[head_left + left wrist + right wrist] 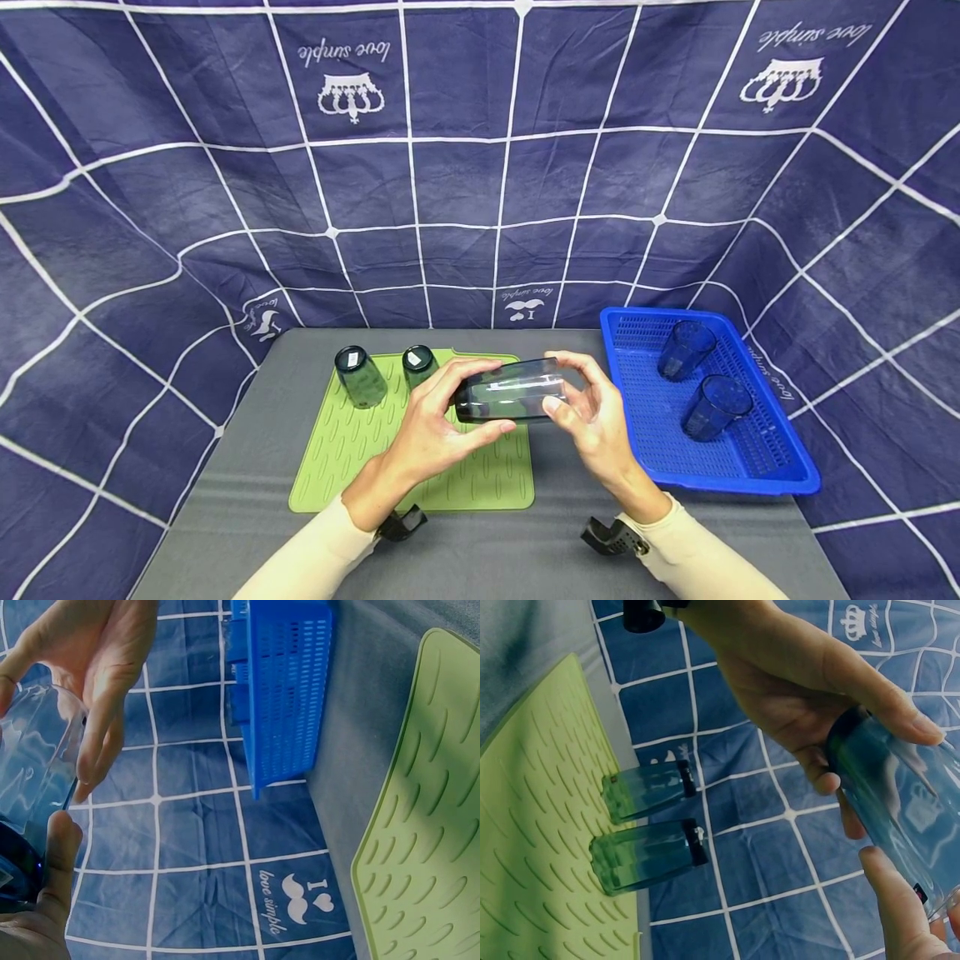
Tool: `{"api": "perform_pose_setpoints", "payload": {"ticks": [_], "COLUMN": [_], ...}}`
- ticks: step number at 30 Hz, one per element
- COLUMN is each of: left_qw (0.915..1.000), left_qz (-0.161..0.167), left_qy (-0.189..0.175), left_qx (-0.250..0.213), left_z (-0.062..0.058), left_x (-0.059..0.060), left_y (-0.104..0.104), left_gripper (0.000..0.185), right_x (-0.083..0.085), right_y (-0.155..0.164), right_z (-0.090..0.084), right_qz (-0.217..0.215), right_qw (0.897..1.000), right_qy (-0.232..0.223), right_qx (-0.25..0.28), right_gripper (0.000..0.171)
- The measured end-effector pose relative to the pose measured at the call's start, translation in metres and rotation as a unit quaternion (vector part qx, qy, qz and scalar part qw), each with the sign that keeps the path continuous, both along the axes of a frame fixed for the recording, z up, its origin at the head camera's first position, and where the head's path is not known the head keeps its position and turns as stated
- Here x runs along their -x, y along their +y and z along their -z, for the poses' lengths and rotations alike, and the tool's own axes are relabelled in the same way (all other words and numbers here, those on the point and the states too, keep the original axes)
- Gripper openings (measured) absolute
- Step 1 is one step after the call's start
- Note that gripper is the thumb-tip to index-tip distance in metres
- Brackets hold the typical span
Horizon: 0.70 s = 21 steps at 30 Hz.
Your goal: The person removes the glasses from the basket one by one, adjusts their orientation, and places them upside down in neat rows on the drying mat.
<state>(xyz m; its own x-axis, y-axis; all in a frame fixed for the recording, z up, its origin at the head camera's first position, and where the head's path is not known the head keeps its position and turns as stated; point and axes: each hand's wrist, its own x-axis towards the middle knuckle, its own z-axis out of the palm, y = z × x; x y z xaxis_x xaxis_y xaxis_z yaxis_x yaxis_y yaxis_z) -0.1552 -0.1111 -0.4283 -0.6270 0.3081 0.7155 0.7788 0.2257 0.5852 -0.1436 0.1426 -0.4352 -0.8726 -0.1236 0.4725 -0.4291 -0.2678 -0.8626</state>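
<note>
A clear grey-blue drinking glass (513, 390) lies on its side in the air between both hands, above the green mat. Its thick dark base points left and its rim right. My left hand (442, 417) grips the base end, thumb along the lower side and fingers over the top. At the rim end, my right hand (592, 417) holds the glass between thumb and fingers. The right wrist view shows the same glass (900, 787) with a small dark label near its rim. Two similar glasses (363, 379) stand upside down on the mat, with white stickers on their bases.
The ribbed green mat (345, 467) lies on a grey table (480, 550). To the right is a blue perforated basket (750, 483) holding two glasses (686, 350). Navy cloth (465, 183) with white grid lines hangs behind and at both sides.
</note>
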Motion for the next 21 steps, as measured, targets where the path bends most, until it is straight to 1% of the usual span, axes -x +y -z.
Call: {"api": "perform_pose_setpoints", "payload": {"ticks": [6,10,12,17,21], "left_qw": [0.9999,0.9996,0.9992,0.9983,0.9982], "left_qz": [0.003,0.004,0.009,0.013,0.006], "left_qy": [0.006,-0.008,-0.02,-0.034,-0.027], "left_qx": [-0.013,-0.026,-0.034,-0.047,-0.052], "left_z": [-0.002,-0.0024,-0.0026,-0.0033,-0.0039], "left_x": [-0.0011,-0.0024,-0.0034,-0.0059,-0.0068], "left_y": [0.0007,0.0005,0.0005,0.0009,0.0007], "left_gripper": [0.079,0.08,0.081,0.081,0.078], "right_x": [0.0012,0.0015,0.0017,0.0021,0.0024], "right_y": [-0.0001,0.0006,0.0011,0.0026,0.0046], "right_z": [0.0001,0.0009,0.0014,0.0014,0.0008], "right_qz": [-0.001,-0.004,-0.006,-0.012,-0.024], "right_qw": [1.0,1.0,1.0,1.0,0.999], "right_qy": [0.015,0.026,0.03,0.022,0.015], "right_qx": [0.001,-0.001,-0.004,-0.015,-0.031], "right_gripper": [0.057,0.058,0.058,0.06,0.061]}}
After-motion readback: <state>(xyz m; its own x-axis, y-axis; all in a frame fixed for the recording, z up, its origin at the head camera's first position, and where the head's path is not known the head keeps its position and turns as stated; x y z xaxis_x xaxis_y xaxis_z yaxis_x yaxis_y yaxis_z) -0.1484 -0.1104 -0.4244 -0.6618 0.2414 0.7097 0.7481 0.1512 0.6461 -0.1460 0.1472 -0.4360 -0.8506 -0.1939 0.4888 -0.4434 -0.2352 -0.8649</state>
